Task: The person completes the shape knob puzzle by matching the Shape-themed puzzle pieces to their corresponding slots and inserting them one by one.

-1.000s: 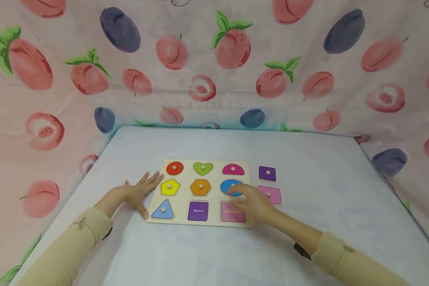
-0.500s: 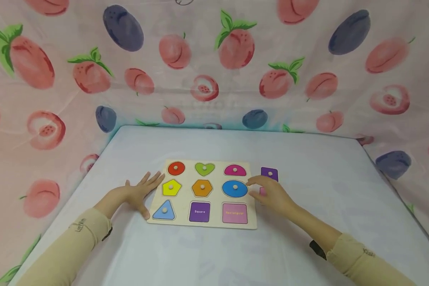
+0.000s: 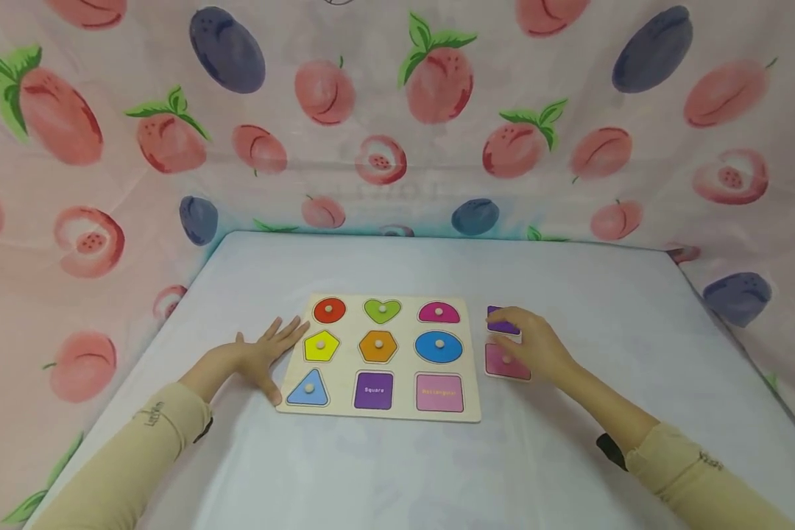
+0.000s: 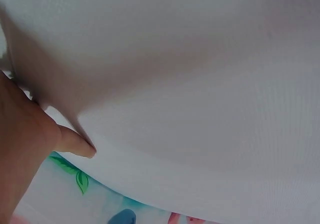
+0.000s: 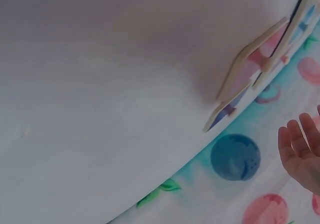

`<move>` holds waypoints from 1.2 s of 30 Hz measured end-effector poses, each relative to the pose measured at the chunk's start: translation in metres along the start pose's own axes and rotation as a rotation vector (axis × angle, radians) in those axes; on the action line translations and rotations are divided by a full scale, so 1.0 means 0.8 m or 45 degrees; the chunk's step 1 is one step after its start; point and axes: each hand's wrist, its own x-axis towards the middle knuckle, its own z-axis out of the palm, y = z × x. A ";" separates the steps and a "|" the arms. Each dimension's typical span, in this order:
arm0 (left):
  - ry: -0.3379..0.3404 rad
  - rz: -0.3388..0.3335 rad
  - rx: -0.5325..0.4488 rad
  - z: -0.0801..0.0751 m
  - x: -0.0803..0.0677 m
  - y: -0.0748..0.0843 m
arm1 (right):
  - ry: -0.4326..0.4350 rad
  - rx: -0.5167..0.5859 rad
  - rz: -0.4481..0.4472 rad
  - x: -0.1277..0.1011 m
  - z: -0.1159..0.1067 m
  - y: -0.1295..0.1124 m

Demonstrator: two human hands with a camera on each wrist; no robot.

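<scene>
A wooden shape puzzle board [image 3: 405, 364] lies flat on the table. Most of its shapes carry small knobs; the purple recess [image 3: 374, 402] marked Square and the pink recess [image 3: 439, 405] marked Rectangular hold no piece. My left hand [image 3: 255, 366] spreads its fingers along the board's left edge. To the right of the board lie a purple square piece [image 3: 503, 329] and, nearer me, a pink rectangle piece [image 3: 511, 369]. Over these two hovers my right hand [image 3: 538, 348], fingers loosely bent, thumb above the pink piece and fingers partly covering the purple one. It holds nothing.
The white table [image 3: 371, 471] extends around the board. Behind it and along the sides hangs fruit-printed fabric [image 3: 437, 169]. In the right wrist view, the table surface fills most of the picture, with the hand [image 5: 302, 156] at the right edge.
My right hand has moved from over the blue oval and pink recess rightward to above the two loose pieces. The left hand has stayed at the board's left edge.
</scene>
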 end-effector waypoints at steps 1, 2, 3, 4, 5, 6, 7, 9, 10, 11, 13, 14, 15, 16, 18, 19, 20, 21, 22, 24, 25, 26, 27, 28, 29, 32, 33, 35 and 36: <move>0.004 0.003 -0.001 0.000 0.001 0.001 | -0.001 -0.002 0.009 0.001 -0.001 0.004; 0.006 0.007 0.003 0.000 0.001 0.001 | 0.003 -0.003 0.011 0.002 -0.002 0.008; 0.005 0.008 0.006 0.001 0.001 0.002 | 0.008 -0.004 0.005 0.004 -0.003 0.012; 0.003 0.011 0.007 0.001 0.001 0.002 | 0.015 -0.003 0.000 0.005 -0.003 0.015; -0.001 0.010 0.009 0.001 0.002 0.001 | 0.022 -0.004 -0.009 0.006 -0.003 0.019; -0.008 0.013 0.009 0.002 0.002 0.001 | 0.026 -0.006 -0.015 0.007 -0.002 0.024; -0.015 0.012 0.012 0.002 0.002 -0.001 | 0.024 -0.006 -0.024 0.009 -0.002 0.028; -0.027 0.014 0.017 0.002 0.002 -0.004 | 0.022 0.000 -0.038 0.014 -0.001 0.036; -0.027 0.019 0.017 0.002 0.003 -0.004 | 0.022 0.005 -0.040 0.017 -0.002 0.040; -0.028 0.023 0.019 0.001 0.004 -0.005 | 0.016 0.012 -0.040 0.020 -0.003 0.045; -0.025 0.030 0.020 -0.001 0.005 -0.005 | -0.002 0.029 -0.030 0.026 -0.005 0.055; -0.023 0.031 0.019 -0.002 0.006 -0.005 | -0.012 0.040 -0.022 0.029 -0.006 0.059; -0.022 0.029 0.020 -0.002 0.006 -0.005 | -0.029 0.046 -0.017 0.032 -0.007 0.064; -0.024 0.028 0.017 -0.003 0.006 -0.004 | -0.048 0.055 -0.009 0.035 -0.007 0.068; -0.035 0.025 0.013 -0.003 0.005 -0.004 | -0.093 0.064 0.009 0.040 -0.007 0.078; -0.037 0.027 0.013 -0.003 0.004 -0.003 | -0.108 0.062 0.011 0.043 -0.006 0.083; -0.038 0.028 0.012 -0.003 0.004 -0.003 | -0.119 0.061 0.013 0.044 -0.006 0.087; -0.039 0.029 0.014 -0.003 0.003 -0.003 | -0.129 0.060 0.012 0.046 -0.005 0.090; -0.040 0.030 0.018 -0.003 0.003 -0.002 | -0.129 0.068 0.012 0.046 -0.004 0.095; -0.039 0.035 0.025 -0.003 0.002 -0.002 | -0.134 0.083 0.007 0.047 -0.003 0.101; -0.040 0.033 0.029 -0.004 0.002 -0.001 | -0.141 0.092 0.009 0.048 -0.002 0.104; -0.042 0.030 0.033 -0.004 0.002 -0.002 | -0.151 0.105 0.012 0.048 -0.002 0.106; -0.044 0.028 0.036 -0.004 0.002 -0.002 | -0.157 0.119 0.024 0.050 -0.002 0.108; -0.045 0.028 0.038 -0.003 0.002 -0.002 | -0.165 0.128 0.031 0.051 -0.002 0.110; -0.046 0.030 0.036 -0.003 0.003 -0.002 | -0.174 0.129 0.044 0.052 -0.002 0.110; -0.047 0.030 0.032 -0.002 0.004 -0.002 | -0.203 0.127 0.055 0.058 -0.001 0.110; -0.045 0.031 0.027 -0.002 0.005 -0.002 | -0.216 0.127 0.056 0.059 -0.001 0.108; -0.045 0.031 0.023 -0.001 0.006 -0.001 | -0.245 0.121 0.048 0.062 0.001 0.106; -0.047 0.032 0.027 0.000 0.006 -0.001 | -0.256 0.123 0.052 0.062 0.002 0.106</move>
